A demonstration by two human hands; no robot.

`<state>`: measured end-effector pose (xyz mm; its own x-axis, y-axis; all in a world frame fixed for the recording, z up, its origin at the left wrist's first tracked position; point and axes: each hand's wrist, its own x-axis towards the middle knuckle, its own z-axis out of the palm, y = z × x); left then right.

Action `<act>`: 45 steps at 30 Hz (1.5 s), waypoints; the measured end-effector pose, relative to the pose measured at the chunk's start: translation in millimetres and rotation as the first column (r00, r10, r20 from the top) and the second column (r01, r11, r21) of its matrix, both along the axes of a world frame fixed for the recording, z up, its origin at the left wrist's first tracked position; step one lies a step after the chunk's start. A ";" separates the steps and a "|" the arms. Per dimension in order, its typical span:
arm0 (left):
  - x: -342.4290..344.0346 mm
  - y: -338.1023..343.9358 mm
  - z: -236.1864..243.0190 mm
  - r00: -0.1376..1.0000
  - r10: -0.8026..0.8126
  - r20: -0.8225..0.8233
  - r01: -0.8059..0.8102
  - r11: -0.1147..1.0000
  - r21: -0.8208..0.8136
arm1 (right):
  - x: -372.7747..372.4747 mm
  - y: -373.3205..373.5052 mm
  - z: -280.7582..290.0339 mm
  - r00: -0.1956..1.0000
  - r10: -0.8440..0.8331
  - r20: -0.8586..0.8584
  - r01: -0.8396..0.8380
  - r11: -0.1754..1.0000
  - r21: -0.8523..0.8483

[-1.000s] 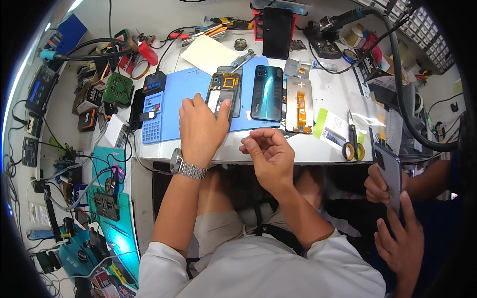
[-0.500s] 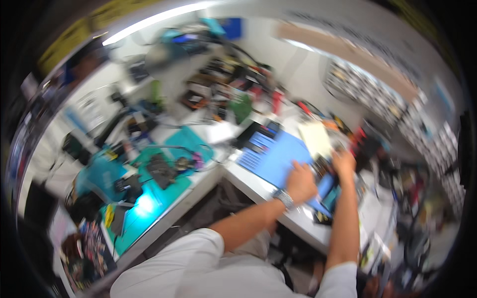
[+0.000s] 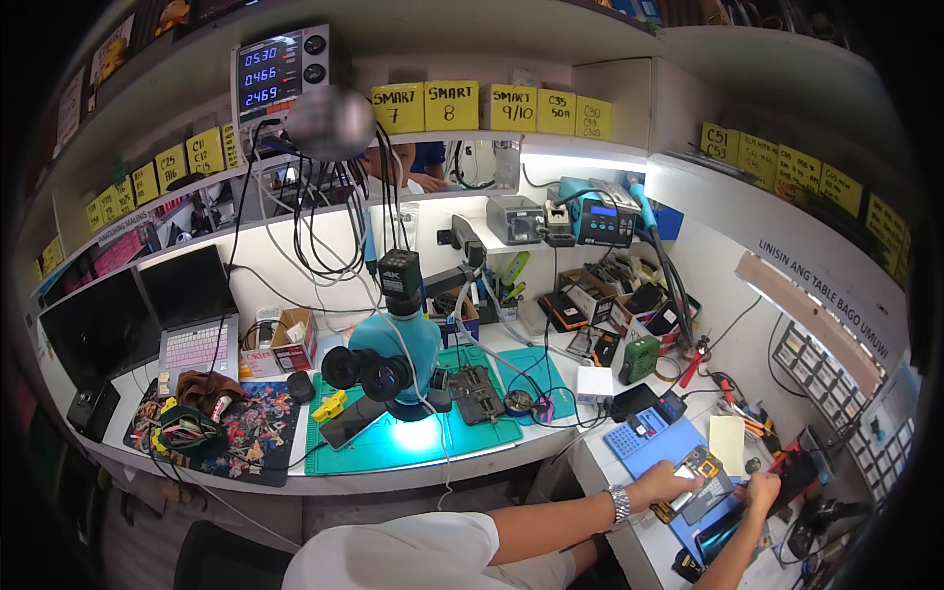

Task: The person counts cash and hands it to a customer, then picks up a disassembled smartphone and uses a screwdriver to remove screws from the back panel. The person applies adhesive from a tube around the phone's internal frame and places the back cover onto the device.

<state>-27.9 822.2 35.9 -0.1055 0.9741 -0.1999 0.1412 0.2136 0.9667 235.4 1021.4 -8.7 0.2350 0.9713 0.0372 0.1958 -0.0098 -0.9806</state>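
My left hand [image 3: 667,483], with a metal watch [image 3: 619,503] on the wrist, presses on an opened phone [image 3: 706,474] whose boards and orange flex cables are exposed. The phone lies on a blue work mat [image 3: 651,447] at the lower right. Just to the phone's right is my right hand [image 3: 762,489], fingers bunched together; whether it holds anything is too small to tell. A teal phone back [image 3: 723,533] lies on the mat nearer to me.
A stereo microscope [image 3: 388,369] stands on a green mat [image 3: 413,447] with a lit spot at the centre. To the left are a laptop [image 3: 192,315] and a dark monitor [image 3: 93,329]. A soldering station [image 3: 600,221], a power meter [image 3: 280,74] and yellow-labelled shelves fill the back.
The view has swung up and left from the blue mat to the microscope bench. Both hands stay at the opened phone, now at the lower right of the picture.
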 end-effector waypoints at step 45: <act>-38.8 -23.7 -48.0 0.827 -0.047 0.561 0.037 0.999 0.029 | -101.5 -91.0 11.1 0.989 0.098 0.115 -0.134 0.922 0.364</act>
<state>-66.6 798.5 -12.1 0.0609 0.9786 -0.1966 -0.4181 0.2039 0.8852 133.8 930.4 2.4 0.1000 0.9044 0.4148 0.2636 0.3779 -0.8875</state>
